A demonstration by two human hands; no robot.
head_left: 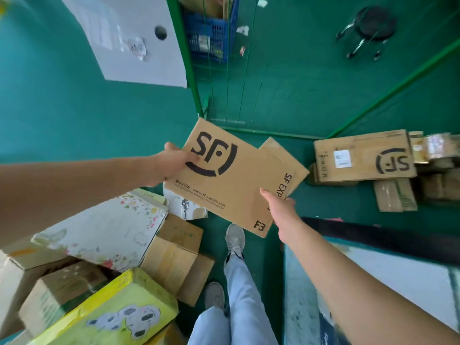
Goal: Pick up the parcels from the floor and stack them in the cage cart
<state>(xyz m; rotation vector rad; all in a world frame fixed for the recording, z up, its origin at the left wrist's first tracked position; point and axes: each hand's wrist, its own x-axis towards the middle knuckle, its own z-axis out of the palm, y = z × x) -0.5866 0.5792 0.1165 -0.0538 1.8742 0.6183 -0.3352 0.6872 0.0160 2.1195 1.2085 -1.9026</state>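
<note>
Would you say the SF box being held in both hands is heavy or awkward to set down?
Probably light: the SF box is held at arm's length by its edges alone, left hand, right hand. It looks stiff and unsagging. Its flat faces should stack steadily.
</note>
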